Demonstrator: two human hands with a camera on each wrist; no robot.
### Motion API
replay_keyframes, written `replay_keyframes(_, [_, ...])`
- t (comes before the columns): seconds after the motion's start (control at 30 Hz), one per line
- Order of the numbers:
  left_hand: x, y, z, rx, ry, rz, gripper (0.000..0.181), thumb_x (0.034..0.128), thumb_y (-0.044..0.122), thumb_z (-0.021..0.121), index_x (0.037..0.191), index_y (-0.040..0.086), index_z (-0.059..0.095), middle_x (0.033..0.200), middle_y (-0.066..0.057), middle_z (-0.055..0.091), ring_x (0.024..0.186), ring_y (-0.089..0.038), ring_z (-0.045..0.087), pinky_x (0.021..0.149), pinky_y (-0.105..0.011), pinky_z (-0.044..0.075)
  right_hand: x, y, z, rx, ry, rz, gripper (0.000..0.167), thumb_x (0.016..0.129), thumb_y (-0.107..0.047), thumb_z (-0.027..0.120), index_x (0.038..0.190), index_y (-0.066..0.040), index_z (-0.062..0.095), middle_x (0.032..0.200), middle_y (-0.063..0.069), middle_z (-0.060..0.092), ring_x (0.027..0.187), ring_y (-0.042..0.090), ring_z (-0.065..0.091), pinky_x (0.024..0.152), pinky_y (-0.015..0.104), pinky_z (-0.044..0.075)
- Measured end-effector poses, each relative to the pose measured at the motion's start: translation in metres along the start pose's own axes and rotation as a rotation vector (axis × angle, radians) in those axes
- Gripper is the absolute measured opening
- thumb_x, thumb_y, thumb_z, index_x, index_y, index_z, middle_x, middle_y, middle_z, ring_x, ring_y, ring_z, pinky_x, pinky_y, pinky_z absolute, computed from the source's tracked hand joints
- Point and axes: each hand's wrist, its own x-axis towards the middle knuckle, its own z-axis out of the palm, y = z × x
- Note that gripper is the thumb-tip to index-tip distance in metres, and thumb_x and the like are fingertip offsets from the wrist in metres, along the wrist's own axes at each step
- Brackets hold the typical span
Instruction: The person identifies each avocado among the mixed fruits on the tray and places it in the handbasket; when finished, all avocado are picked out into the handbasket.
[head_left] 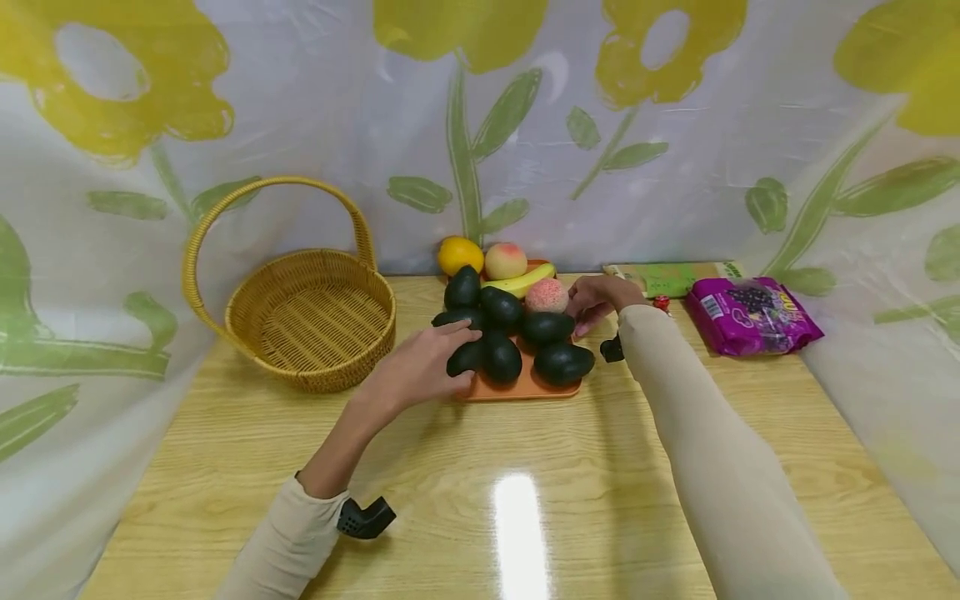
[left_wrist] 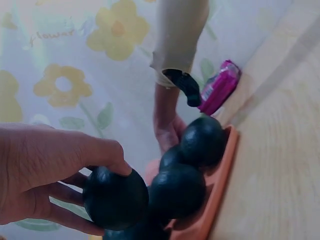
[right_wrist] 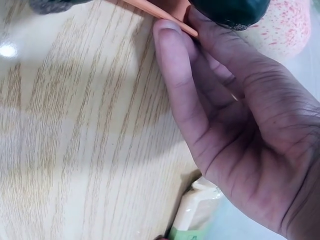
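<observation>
An orange tray (head_left: 528, 385) at the back of the table carries several dark green avocados (head_left: 564, 364), a banana (head_left: 528, 281), a speckled pink peach (head_left: 547, 296), a paler peach (head_left: 506, 261) and a lemon (head_left: 460, 255). My left hand (head_left: 420, 365) is at the tray's left side. In the left wrist view its thumb and fingers curl round one avocado (left_wrist: 116, 199). My right hand (head_left: 600, 300) is at the right side, beside the speckled peach. Seen from the right wrist, thumb and fingers pinch the tray's rim (right_wrist: 167, 17), close to another avocado (right_wrist: 232, 10).
A woven basket (head_left: 386, 333) with a tall handle stands left of the tray. To the right lie a purple packet (head_left: 750, 317), a green package (head_left: 675, 277) and a small red item (head_left: 662, 303). A flower-printed curtain (head_left: 315, 108) closes off the back and sides.
</observation>
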Motion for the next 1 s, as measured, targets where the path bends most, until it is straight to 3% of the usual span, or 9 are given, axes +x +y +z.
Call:
replay_keyframes(0.23, [-0.004, -0.001, -0.013, -0.019, 0.067, -0.003, 0.054, 0.0914, 0.02, 0.074, 0.143, 0.005, 0.063, 0.155, -0.021, 0.055, 0.114, -0.037, 0.074, 0.094, -0.045, 0.062, 0.001, 0.0, 0.0, 0.024, 0.001, 0.032, 0.01, 0.1, -0.011, 0.064, 0.103, -0.005, 0.056, 0.094, 0.008, 0.076, 0.075, 0.01, 0.077, 0.084, 0.03, 0.063])
replay_keyframes(0.3, [-0.005, -0.003, -0.017, -0.026, 0.086, -0.023, 0.055, 0.0923, 0.021, 0.073, 0.144, 0.006, 0.062, 0.156, -0.02, 0.055, 0.092, -0.033, 0.076, 0.085, -0.042, 0.062, 0.002, 0.0, -0.001, 0.033, 0.008, 0.039, 0.01, 0.1, -0.01, 0.064, 0.104, -0.005, 0.056, 0.095, 0.008, 0.076, 0.075, 0.01, 0.077, 0.086, 0.031, 0.063])
replay_keyframes(0.4, [-0.006, -0.007, -0.023, -0.034, 0.134, -0.036, 0.054, 0.0929, 0.022, 0.074, 0.144, 0.006, 0.062, 0.154, -0.02, 0.056, 0.073, -0.024, 0.07, 0.08, -0.039, 0.06, 0.004, -0.001, -0.002, 0.044, 0.005, 0.053, 0.011, 0.099, -0.009, 0.064, 0.107, -0.004, 0.057, 0.093, 0.008, 0.075, 0.074, 0.01, 0.077, 0.087, 0.031, 0.063])
replay_keyframes(0.5, [-0.006, -0.012, -0.031, -0.039, 0.193, -0.032, 0.054, 0.0924, 0.02, 0.076, 0.142, 0.005, 0.063, 0.15, -0.022, 0.059, 0.065, -0.021, 0.066, 0.073, -0.037, 0.061, 0.004, -0.002, -0.004, 0.043, 0.008, 0.057, 0.014, 0.1, -0.009, 0.063, 0.111, -0.003, 0.057, 0.094, 0.008, 0.074, 0.074, 0.009, 0.076, 0.085, 0.03, 0.064])
replay_keyframes(0.6, [-0.007, -0.017, -0.043, -0.033, 0.229, -0.048, 0.054, 0.0916, 0.018, 0.077, 0.142, 0.004, 0.063, 0.149, -0.024, 0.06, 0.084, -0.03, 0.075, 0.078, -0.043, 0.064, 0.004, -0.002, -0.003, 0.039, 0.015, 0.05, 0.015, 0.101, -0.009, 0.062, 0.114, -0.002, 0.057, 0.095, 0.007, 0.072, 0.074, 0.009, 0.076, 0.084, 0.03, 0.064])
replay_keyframes(0.73, [-0.01, -0.024, -0.06, -0.02, 0.227, -0.116, 0.056, 0.0929, 0.02, 0.074, 0.145, 0.006, 0.061, 0.153, -0.023, 0.056, 0.115, -0.042, 0.072, 0.089, -0.053, 0.062, 0.002, -0.003, -0.003, 0.03, 0.017, 0.05, 0.015, 0.103, -0.008, 0.058, 0.117, -0.001, 0.057, 0.094, 0.007, 0.073, 0.074, 0.009, 0.076, 0.086, 0.031, 0.064])
replay_keyframes(0.83, [-0.013, -0.029, -0.073, -0.004, 0.231, -0.157, 0.056, 0.0943, 0.022, 0.072, 0.147, 0.007, 0.059, 0.155, -0.023, 0.054, 0.123, -0.046, 0.067, 0.096, -0.059, 0.058, 0.001, -0.003, -0.003, 0.028, 0.014, 0.049, 0.016, 0.105, -0.006, 0.055, 0.12, 0.0, 0.057, 0.093, 0.007, 0.074, 0.074, 0.01, 0.075, 0.086, 0.03, 0.064])
replay_keyframes(1.0, [-0.021, -0.042, -0.093, 0.035, 0.269, -0.189, 0.055, 0.0942, 0.021, 0.071, 0.146, 0.005, 0.059, 0.154, -0.025, 0.054, 0.128, -0.05, 0.062, 0.094, -0.059, 0.059, 0.0, -0.005, -0.001, 0.044, -0.006, 0.047, 0.018, 0.106, -0.004, 0.054, 0.123, 0.001, 0.056, 0.094, 0.008, 0.073, 0.075, 0.011, 0.076, 0.085, 0.03, 0.064])
